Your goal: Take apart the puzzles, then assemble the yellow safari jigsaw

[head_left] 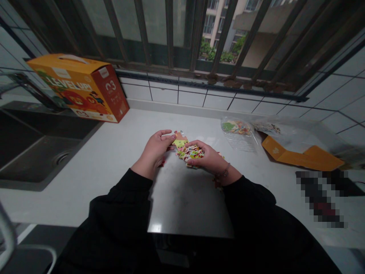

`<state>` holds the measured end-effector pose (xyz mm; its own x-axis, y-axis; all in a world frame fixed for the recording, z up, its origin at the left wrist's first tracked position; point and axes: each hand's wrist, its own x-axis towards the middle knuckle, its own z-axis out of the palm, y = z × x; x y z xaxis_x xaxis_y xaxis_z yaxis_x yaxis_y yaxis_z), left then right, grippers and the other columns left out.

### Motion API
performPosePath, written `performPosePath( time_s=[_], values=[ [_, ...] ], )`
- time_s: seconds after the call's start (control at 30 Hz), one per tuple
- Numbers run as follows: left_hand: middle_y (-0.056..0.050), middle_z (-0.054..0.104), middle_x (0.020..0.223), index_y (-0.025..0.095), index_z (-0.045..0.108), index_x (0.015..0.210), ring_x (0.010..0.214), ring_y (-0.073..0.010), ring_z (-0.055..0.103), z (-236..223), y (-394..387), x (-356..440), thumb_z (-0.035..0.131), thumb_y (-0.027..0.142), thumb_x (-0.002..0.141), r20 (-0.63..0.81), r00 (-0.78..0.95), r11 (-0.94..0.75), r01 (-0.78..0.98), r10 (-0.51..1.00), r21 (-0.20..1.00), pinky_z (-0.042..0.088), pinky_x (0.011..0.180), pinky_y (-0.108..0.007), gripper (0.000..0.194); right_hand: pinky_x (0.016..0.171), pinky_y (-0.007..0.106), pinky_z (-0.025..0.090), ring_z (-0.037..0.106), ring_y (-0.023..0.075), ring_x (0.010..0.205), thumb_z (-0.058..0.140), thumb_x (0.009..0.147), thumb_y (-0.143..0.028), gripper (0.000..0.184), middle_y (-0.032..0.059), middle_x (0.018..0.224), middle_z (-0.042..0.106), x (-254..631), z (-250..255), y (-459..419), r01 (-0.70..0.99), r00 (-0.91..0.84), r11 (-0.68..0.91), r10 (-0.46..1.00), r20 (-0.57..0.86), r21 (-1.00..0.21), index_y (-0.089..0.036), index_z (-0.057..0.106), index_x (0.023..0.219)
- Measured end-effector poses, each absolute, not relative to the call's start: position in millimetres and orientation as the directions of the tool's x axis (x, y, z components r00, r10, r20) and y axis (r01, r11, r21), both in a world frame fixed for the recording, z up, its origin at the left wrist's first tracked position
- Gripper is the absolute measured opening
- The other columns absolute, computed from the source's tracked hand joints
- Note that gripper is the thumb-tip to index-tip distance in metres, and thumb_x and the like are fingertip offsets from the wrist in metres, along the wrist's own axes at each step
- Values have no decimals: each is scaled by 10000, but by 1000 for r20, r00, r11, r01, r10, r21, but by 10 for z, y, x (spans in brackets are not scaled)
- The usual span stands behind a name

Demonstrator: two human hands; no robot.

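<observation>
Both my hands are over the white countertop (114, 152), close together near its middle. My left hand (154, 150) pinches a colourful jigsaw puzzle piece (179, 140) with a green and orange print. My right hand (209, 158) is curled around a small stack of several colourful puzzle pieces (191, 152). The single piece touches the stack's upper left edge. More pieces lie partly hidden under my right wrist. Black sleeves cover both forearms.
An orange puzzle box (82, 87) stands at the back left beside a dark sink (37, 152). Clear plastic bags with puzzle pieces (238, 129) and an orange cardboard flap (302, 156) lie at the right. A barred window runs behind the tiled backsplash.
</observation>
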<state>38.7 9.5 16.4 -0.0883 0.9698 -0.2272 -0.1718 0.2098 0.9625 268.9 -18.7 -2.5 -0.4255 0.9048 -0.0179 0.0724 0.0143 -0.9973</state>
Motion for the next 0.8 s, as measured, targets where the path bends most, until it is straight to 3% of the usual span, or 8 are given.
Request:
performPosePath(
  time_s=[0.17,0.27,0.47,0.6,0.7,0.8],
  values=[
    [-93,831,1042,202,739,1058,806,-147,761,29,141,443,785,169,1001,-312,-20,279,-392,950,876,627,696,-260,81,1108,535,629,801,291,1143,1051,665,-415,708,67,1236,826,2689,-21,-194,98,-431,67,902,19,-993,-276,726,1279],
    [-93,833,1055,192,730,1063,815,-141,764,15,148,507,775,148,1004,-274,-93,215,-407,957,888,611,679,-245,86,1108,535,630,803,296,1150,1051,662,-416,713,75,1234,830,2683,-18,-192,68,-413,56,911,23,-996,-268,725,1277],
    [-87,836,1206,216,772,1237,882,-145,752,64,165,497,787,237,1014,-49,-119,9,-310,992,951,614,741,-262,224,1054,518,658,816,293,1124,1023,695,-489,697,95,1270,830,2712,-95,-158,-24,-492,-53,870,-34,-998,-268,735,1290],
    [-67,844,1063,214,805,1220,847,-158,729,74,168,394,796,294,1005,129,-159,-143,-77,979,987,596,764,-288,229,1062,529,653,811,294,1118,1018,699,-488,688,84,1260,829,2710,-93,-170,16,-520,-32,853,-36,-999,-275,741,1292],
    [-60,835,952,203,833,1141,843,-178,729,40,162,369,793,275,988,182,-37,-176,125,983,976,584,782,-305,173,1035,519,663,805,296,1110,1014,695,-478,677,79,1260,820,2692,-40,-191,36,-394,46,919,28,-998,-283,730,1278],
    [-76,843,1024,217,835,1117,829,-180,726,-18,154,409,729,279,1018,128,125,-145,145,984,979,577,743,-303,157,1028,510,662,792,303,1136,1020,695,-471,660,91,1277,803,2678,-15,-197,108,-273,119,958,86,-987,-275,726,1252]
  ],
)
